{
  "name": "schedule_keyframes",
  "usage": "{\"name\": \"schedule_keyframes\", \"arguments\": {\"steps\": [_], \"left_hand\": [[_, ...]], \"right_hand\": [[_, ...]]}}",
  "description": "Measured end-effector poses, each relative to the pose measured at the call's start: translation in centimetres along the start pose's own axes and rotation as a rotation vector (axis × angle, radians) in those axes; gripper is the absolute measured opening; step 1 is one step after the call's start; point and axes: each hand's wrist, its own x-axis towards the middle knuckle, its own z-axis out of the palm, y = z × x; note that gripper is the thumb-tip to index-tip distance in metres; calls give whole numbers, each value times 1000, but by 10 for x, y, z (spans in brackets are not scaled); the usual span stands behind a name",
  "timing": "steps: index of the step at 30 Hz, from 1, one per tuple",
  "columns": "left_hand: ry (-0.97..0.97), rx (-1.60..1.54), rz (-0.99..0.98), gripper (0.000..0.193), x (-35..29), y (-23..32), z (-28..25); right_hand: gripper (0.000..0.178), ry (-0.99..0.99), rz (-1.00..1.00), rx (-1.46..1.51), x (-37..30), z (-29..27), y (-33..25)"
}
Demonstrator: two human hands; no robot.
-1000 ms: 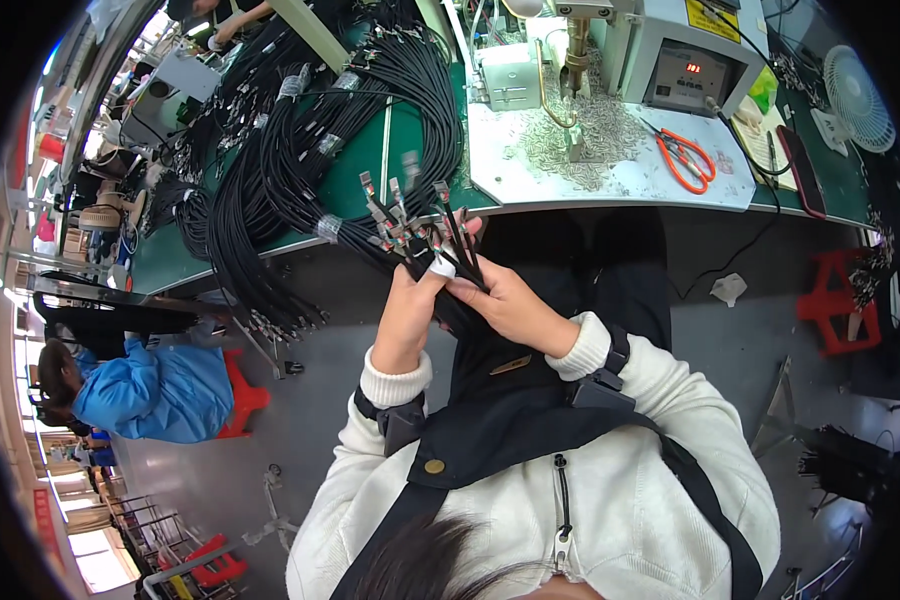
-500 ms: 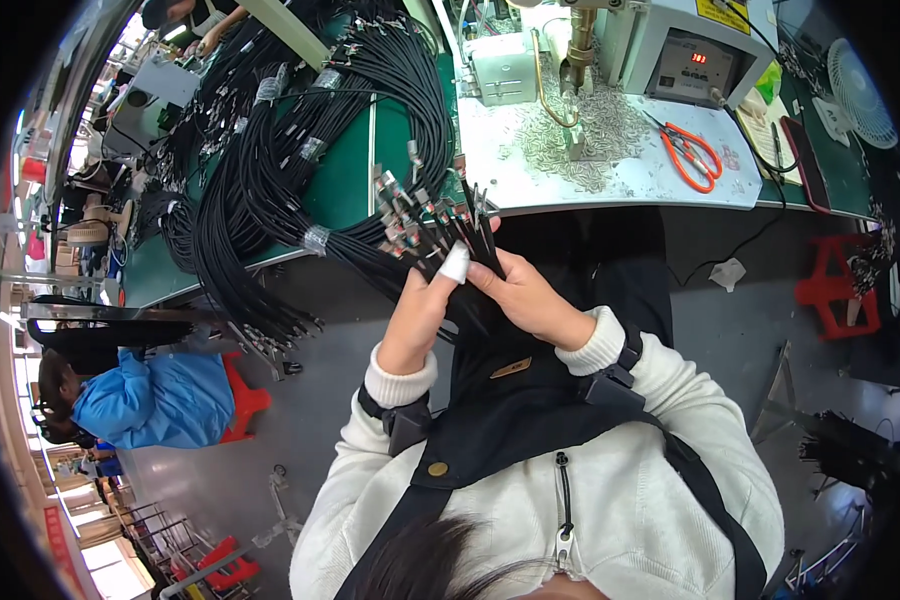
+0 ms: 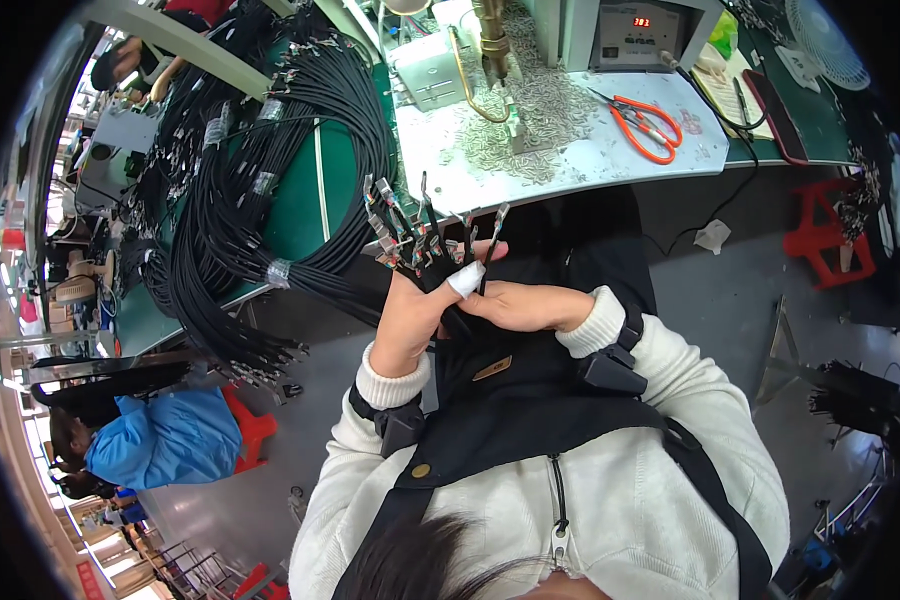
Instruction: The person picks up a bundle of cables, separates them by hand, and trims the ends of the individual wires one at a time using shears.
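Observation:
A bunch of thin black cables (image 3: 430,262) stands up between my hands over my lap, its bared ends showing small metal tips and red, green and white wires. My left hand (image 3: 410,318) is closed round the bunch, with a white wrap on its thumb. Against its right side, my right hand (image 3: 532,305) is closed on cables of the same bunch, including one that stands apart from the others. Several of its fingers are hidden behind the cables.
Large coiled bundles of black cables (image 3: 220,215) lie on the green bench (image 3: 305,200) at left. Ahead, a press machine (image 3: 495,60) stands over scattered metal terminals (image 3: 530,135). Orange-handled pliers (image 3: 645,130) lie to the right. A person in blue (image 3: 165,435) sits at left.
The cable ends have fanned out, and one cable at right now stands apart. My right hand has turned flatter beside my left thumb. The view has shifted slightly to the right.

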Motion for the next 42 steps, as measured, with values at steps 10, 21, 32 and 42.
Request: {"name": "schedule_keyframes", "arguments": {"steps": [10,21,32,42], "left_hand": [[-61,-150,-85,33,4,-14,-7],[-31,98,-41,23,7,-16,32],[-11,125,-163,18,11,-24,31],[-53,123,-87,21,21,-41,34]], "right_hand": [[40,233,-165,-288,-44,-10,-8],[29,594,-282,-17,-68,-34,-52],[36,804,-548,-214,-71,-40,-52],[54,661,-734,-944,-86,-53,-88]]}}
